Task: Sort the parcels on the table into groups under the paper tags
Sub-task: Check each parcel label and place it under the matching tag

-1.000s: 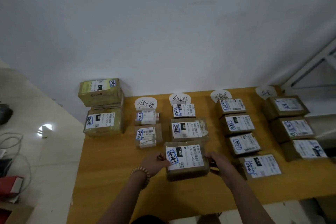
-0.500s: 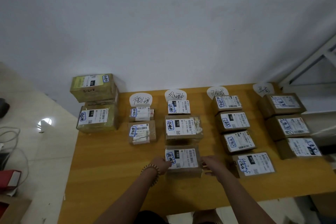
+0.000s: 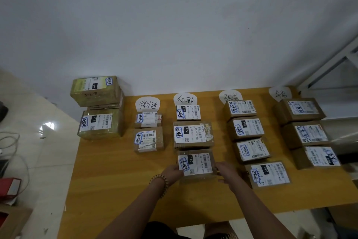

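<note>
A brown parcel (image 3: 195, 163) with a white label lies flat on the wooden table (image 3: 116, 176), third in the column under the second paper tag (image 3: 185, 99). My left hand (image 3: 172, 172) grips its left edge and my right hand (image 3: 226, 171) grips its right edge. Two parcels (image 3: 149, 139) lie under the first tag (image 3: 147, 104). Several lie under the third tag (image 3: 230, 96), and three under the fourth tag (image 3: 280, 93). Two larger boxes (image 3: 100, 124) sit stacked at the table's far left corner.
A white wall runs along the table's far edge. A white metal frame (image 3: 333, 72) stands at the right. Cables and a red object (image 3: 9, 188) lie on the tiled floor to the left. The nearest parcel of the third column (image 3: 269, 174) lies just right of my right hand.
Both hands stay on the sides of the parcel and have nudged it slightly away from me, closer to the parcel above it. The view has shifted a little.
</note>
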